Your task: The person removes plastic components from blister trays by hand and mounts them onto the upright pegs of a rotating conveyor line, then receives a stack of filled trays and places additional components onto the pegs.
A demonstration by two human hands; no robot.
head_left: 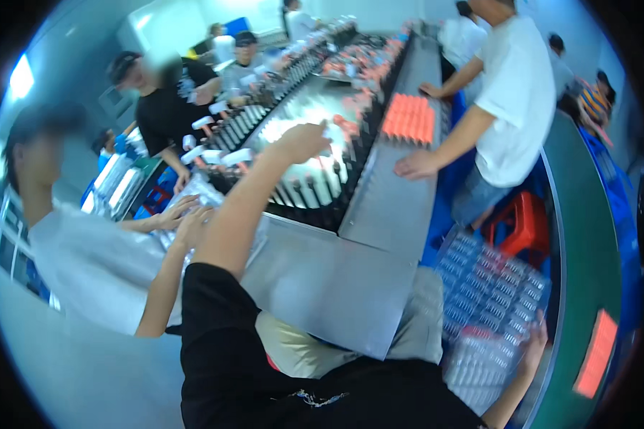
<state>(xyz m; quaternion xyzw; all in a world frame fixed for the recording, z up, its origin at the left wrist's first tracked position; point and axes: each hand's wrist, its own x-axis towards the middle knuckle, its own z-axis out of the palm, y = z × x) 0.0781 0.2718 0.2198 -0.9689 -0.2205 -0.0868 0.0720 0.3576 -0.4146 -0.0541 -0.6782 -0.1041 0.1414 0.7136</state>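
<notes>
**Q.** What lies nearest the camera, and what is each hand doing?

**A.** Nearest is the person's own black sleeve (215, 322). The right hand (534, 344) is low at the person's right side. It rests against the edge of a clear cell tray (486, 300) filled with small bluish pieces. Whether it grips the tray or only touches it cannot be told. The left arm stretches across the steel bench (322, 286). The left hand (304, 141) is loosely curled above the rows of black pegs (315, 189). Something pale shows at its fingertips, but blur hides whether anything is held.

**Q.** Which step does this appear to be?

**A.** By judgement, it is a reach to the peg line, with the tray kept within reach of the other hand. The pegs stand close together, so any work at a single peg calls for fine aim without brushing its neighbours.

**Q.** What can be counted, from near to far?

**A.**
- Trays: one stack of clear trays, with the number of layers uncertain.
- Stool: one red stool (522, 222), just beyond the trays.
- Pegs: two long rows, too many to count.
- Orange pieces: one orange block of pieces (409, 116), lying on the right strip of the bench.
- Orange panel: one orange panel (597, 354), on the green ledge at far right.
- Co-workers: at least seven. The nearest is a co-worker in a pale shirt (93, 264) at left, with both hands on the bench. Another is a co-worker in a white shirt (515, 93) at right. Those farther off are too small to count firmly.
</notes>
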